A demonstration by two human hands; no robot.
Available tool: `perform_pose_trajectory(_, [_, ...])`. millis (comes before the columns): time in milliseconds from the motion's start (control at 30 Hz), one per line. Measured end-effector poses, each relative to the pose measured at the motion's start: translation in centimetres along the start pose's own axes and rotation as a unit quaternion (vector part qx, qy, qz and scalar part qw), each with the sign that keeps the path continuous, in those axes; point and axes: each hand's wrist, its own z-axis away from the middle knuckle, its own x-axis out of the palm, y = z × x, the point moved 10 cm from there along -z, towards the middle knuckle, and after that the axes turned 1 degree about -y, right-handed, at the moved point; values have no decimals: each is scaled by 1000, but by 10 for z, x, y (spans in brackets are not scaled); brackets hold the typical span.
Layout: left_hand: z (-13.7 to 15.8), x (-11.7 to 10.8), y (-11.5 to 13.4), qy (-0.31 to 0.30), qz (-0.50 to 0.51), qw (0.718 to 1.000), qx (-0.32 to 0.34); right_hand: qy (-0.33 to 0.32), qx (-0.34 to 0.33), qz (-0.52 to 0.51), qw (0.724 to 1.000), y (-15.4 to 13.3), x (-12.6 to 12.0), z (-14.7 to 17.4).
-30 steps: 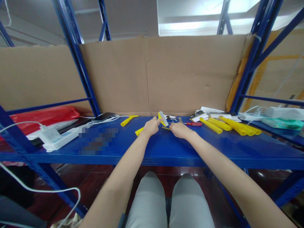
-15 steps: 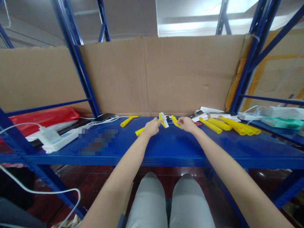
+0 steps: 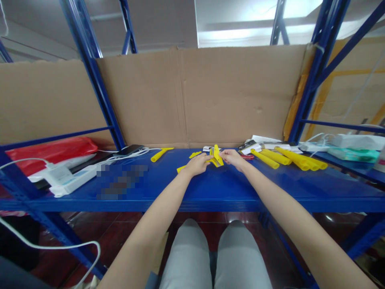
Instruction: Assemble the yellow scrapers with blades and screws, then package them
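My left hand (image 3: pixel 197 163) is closed round a yellow scraper, its handle end (image 3: pixel 181 169) poking out below the wrist side. My right hand (image 3: pixel 233 157) pinches a flat yellow head piece (image 3: pixel 218 155) and has it against the scraper's head; whether the two parts are locked together is hidden by the fingers. Just behind my left hand a small yellow piece (image 3: pixel 195 154) lies on the blue shelf. Farther left rests another yellow scraper handle (image 3: pixel 161 155) with a T-shaped end.
Several yellow handles (image 3: pixel 296 159) lie on the right of the blue shelf (image 3: pixel 222 188), beside a black-and-white packet (image 3: pixel 251 147) and a red item (image 3: pixel 248 157). A white power strip (image 3: pixel 75 179) with cables and a red bag (image 3: pixel 57 154) occupy the left. Cardboard (image 3: pixel 186 96) stands behind.
My right hand has moved left, bringing the yellow head piece onto the scraper in my left hand. The scraper's pale front is now covered. The view has shifted slightly.
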Motion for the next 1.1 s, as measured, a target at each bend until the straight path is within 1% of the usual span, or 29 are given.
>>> perform_pose_trajectory(300, [0, 0, 0, -9, 19, 1000, -3, 24, 59, -102, 993, 9, -6, -2])
perform_pose_trajectory(600, [-2, 2, -2, -15, 36, 999, -6, 19, 95, -136, 986, 13, -2, 2])
perform_pose_trajectory(900, [-1, -1, 1, -13, 36, 999, -1, 27, 81, -131, 988, 12, -4, 0])
perform_pose_trajectory(1100, [0, -5, 1, 1, 50, 999, -13, 24, 68, -124, 990, 14, -3, -3])
